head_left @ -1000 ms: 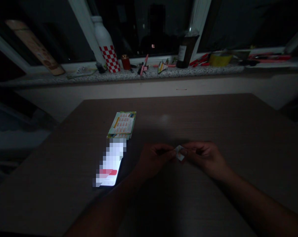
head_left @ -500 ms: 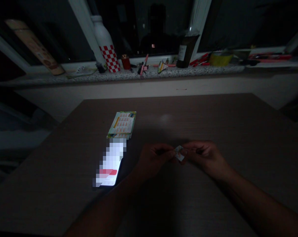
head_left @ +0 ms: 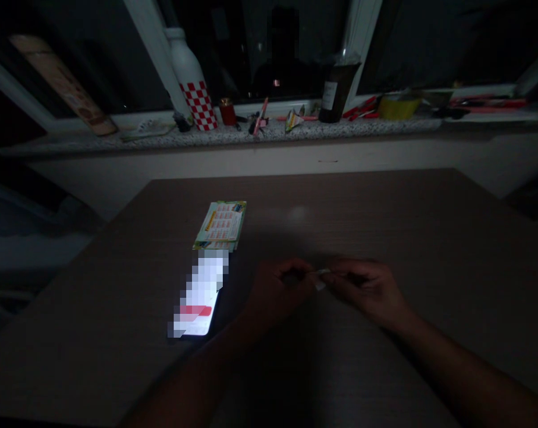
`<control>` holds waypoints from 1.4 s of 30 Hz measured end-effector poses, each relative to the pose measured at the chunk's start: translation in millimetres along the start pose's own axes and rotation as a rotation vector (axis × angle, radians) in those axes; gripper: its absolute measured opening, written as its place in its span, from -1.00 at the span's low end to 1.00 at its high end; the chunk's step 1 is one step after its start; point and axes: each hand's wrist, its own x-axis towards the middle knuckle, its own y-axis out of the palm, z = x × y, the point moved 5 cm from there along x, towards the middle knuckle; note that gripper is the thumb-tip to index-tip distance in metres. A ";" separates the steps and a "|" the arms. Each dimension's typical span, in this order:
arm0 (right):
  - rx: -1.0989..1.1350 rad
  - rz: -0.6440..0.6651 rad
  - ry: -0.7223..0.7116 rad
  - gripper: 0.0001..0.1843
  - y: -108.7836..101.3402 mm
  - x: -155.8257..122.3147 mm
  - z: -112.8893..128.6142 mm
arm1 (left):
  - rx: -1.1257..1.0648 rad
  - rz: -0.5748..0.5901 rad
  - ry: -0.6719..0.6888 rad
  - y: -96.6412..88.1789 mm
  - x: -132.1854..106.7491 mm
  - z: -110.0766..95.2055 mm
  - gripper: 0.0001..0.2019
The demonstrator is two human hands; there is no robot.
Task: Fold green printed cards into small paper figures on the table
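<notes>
Between both sets of fingertips I hold a small folded piece of paper (head_left: 321, 285), pale and seen partly edge-on. My left hand (head_left: 281, 288) pinches its left side between thumb and index finger. On the other side my right hand (head_left: 362, 284) is closed on it with thumb and fingers. Much of the paper is hidden by the fingers, and the light is dim. Left of my left hand lies a lit phone (head_left: 200, 297), its screen blurred out. Just beyond the phone is a small stack of printed cards (head_left: 222, 224) with rows of reddish print.
All this is on a brown wooden table (head_left: 384, 208). Behind it, a speckled windowsill (head_left: 153, 139) carries a red-and-white checked bottle (head_left: 192, 83), a small red jar (head_left: 227, 112), a dark cup with a label (head_left: 337, 89), a yellow bowl-like object (head_left: 399, 107) and a leaning patterned tube (head_left: 63, 86).
The paper has turned in my fingers, from showing a printed face to a thin edge with a pale part below. Both hands have shifted only slightly; the phone and cards stay put.
</notes>
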 end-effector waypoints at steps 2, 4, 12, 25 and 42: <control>-0.005 -0.047 -0.049 -0.92 -3.0 0.2 2.1 | 0.016 -0.045 0.023 -2.4 -1.0 -4.3 -0.86; -0.014 -0.079 -0.075 -0.93 -5.7 0.2 2.3 | 0.052 -0.072 0.049 -4.9 -1.2 -7.6 -0.87; -0.141 -0.055 -0.193 -0.86 -6.0 -1.6 4.4 | 0.259 -0.103 0.320 -7.9 -3.9 -18.5 -0.92; -0.093 -0.046 -0.214 -0.89 -3.7 -7.0 13.5 | 0.418 0.009 0.560 0.9 -11.3 -22.7 -0.89; -0.257 0.045 -0.384 -0.79 1.6 -7.6 21.2 | 0.421 0.065 0.537 2.3 -10.6 -23.5 -0.88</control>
